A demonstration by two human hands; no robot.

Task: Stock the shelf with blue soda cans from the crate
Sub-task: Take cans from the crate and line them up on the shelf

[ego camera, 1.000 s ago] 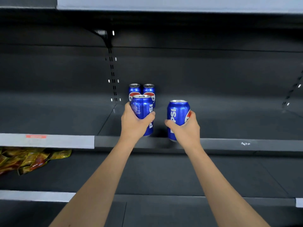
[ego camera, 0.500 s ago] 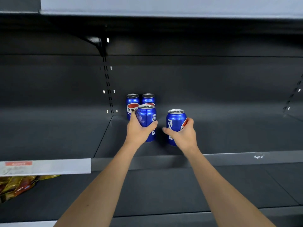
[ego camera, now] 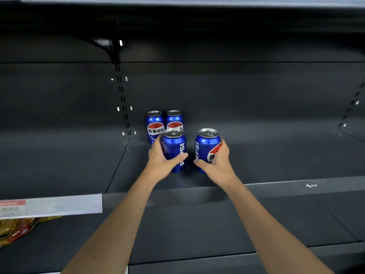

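Two blue soda cans stand upright at the back of the dark shelf (ego camera: 276,155): the back left can (ego camera: 155,126) and the back right can (ego camera: 174,119), close together. My left hand (ego camera: 162,162) grips a third blue can (ego camera: 174,149) just in front of them. My right hand (ego camera: 218,164) grips a fourth blue can (ego camera: 206,148) a little to the right. Both held cans are upright and low over the shelf; I cannot tell whether their bases touch it. The crate is not in view.
A slotted upright and bracket (ego camera: 123,107) run up the back wall left of the cans. The shelf's front lip (ego camera: 296,184) lies below my wrists. A grey price strip (ego camera: 59,204) fronts the left shelf section. Gold snack bags (ego camera: 13,228) lie on the lower shelf at far left.
Both hands have pushed their cans deeper into the shelf, past the front lip and nearer the two back cans. The view has tilted, so the shelf sits lower in frame.
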